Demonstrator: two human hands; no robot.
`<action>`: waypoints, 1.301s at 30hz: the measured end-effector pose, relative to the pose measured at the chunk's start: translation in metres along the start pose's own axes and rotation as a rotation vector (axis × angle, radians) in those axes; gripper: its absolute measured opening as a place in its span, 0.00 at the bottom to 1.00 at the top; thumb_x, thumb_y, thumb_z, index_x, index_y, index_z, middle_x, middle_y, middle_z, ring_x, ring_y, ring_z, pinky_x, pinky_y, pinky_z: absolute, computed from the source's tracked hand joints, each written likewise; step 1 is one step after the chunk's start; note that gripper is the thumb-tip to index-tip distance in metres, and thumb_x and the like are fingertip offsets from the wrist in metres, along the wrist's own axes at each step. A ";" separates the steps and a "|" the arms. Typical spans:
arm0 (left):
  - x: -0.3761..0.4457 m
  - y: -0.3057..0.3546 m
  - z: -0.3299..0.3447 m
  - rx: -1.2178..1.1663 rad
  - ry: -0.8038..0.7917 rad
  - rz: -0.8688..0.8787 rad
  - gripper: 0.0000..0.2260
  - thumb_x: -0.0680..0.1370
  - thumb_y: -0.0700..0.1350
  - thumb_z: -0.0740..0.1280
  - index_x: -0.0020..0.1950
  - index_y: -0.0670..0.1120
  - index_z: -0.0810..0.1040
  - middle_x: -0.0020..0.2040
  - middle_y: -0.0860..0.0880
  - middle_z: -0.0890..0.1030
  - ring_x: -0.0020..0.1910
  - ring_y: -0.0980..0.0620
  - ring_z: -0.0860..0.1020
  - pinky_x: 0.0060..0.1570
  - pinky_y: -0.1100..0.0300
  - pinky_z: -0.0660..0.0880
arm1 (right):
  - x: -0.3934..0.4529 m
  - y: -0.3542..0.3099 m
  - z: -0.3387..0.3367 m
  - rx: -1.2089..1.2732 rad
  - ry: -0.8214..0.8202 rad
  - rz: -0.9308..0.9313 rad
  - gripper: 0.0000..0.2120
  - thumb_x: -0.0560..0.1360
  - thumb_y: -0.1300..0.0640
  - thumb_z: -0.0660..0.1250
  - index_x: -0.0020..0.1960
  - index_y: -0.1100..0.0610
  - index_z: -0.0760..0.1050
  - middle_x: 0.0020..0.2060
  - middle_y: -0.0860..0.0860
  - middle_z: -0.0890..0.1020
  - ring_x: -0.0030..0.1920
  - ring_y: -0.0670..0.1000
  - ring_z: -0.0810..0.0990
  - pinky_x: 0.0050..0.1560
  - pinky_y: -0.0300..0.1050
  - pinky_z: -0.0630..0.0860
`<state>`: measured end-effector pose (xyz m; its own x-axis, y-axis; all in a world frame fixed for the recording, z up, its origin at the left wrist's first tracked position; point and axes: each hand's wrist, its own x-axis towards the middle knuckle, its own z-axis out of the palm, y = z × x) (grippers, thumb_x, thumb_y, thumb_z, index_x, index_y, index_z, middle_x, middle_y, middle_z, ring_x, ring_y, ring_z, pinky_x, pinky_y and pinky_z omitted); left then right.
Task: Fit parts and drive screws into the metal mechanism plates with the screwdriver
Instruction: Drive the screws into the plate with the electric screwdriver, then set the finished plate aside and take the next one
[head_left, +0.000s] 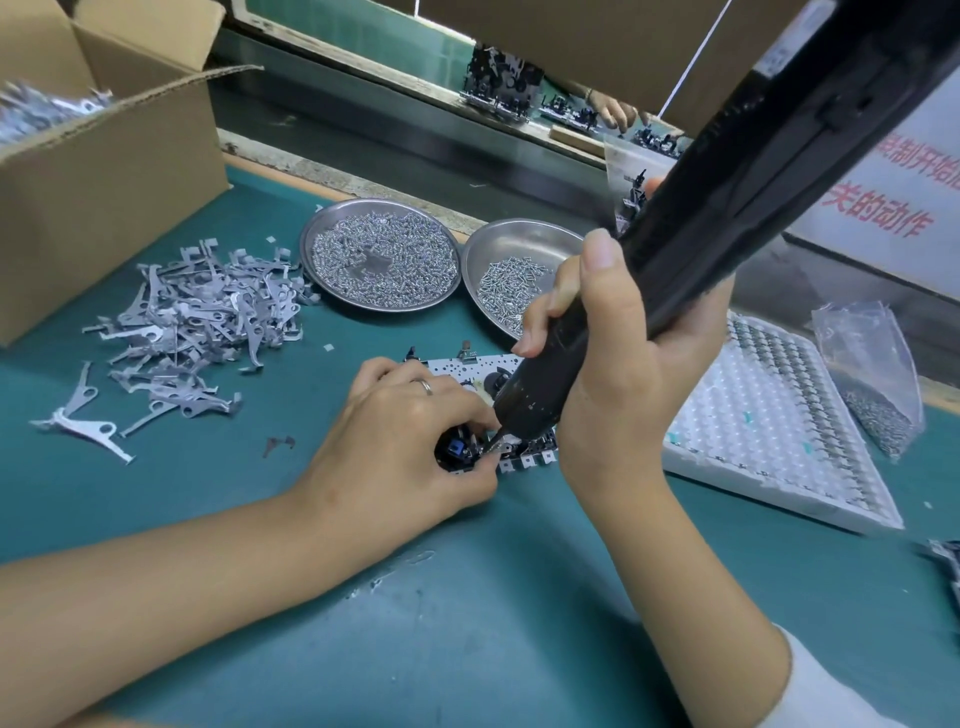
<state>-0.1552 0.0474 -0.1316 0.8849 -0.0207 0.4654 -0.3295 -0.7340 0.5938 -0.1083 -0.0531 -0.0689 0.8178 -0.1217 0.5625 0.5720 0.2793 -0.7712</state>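
We take the metal mechanism plate (467, 366) lying on the counter (467, 597) to be thin, stiff and light, apt to slide under the driver, so we judge it best pinned at its near edge beside the screw. Our left hand (410, 431) does that, fingers curled down onto the small black parts there. Our right hand (618, 358) wraps closed around the long black screwdriver (675, 249), tip on the plate.
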 end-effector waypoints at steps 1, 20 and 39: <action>0.000 0.000 0.000 -0.001 0.001 -0.002 0.04 0.64 0.50 0.72 0.37 0.52 0.80 0.34 0.64 0.69 0.38 0.57 0.69 0.49 0.58 0.64 | 0.000 -0.002 0.001 0.044 -0.043 -0.001 0.10 0.73 0.65 0.64 0.46 0.56 0.64 0.28 0.50 0.73 0.22 0.53 0.71 0.28 0.40 0.70; 0.000 -0.002 -0.001 -0.016 -0.030 -0.041 0.08 0.65 0.52 0.70 0.43 0.54 0.83 0.37 0.58 0.82 0.41 0.53 0.77 0.52 0.60 0.62 | 0.016 0.004 -0.013 0.041 -0.081 0.062 0.12 0.73 0.65 0.64 0.52 0.60 0.62 0.26 0.51 0.71 0.21 0.53 0.69 0.26 0.40 0.68; 0.030 -0.025 -0.024 -0.142 0.383 -0.035 0.14 0.79 0.52 0.57 0.53 0.49 0.80 0.39 0.49 0.81 0.40 0.45 0.80 0.54 0.38 0.71 | -0.070 0.010 -0.031 -1.414 -1.000 -0.219 0.18 0.79 0.44 0.56 0.59 0.52 0.78 0.64 0.55 0.75 0.65 0.59 0.71 0.62 0.55 0.68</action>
<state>-0.1286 0.0816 -0.1171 0.7183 0.2768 0.6383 -0.3676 -0.6279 0.6860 -0.1578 -0.0714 -0.1248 0.6857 0.6956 0.2143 0.7121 -0.7021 0.0001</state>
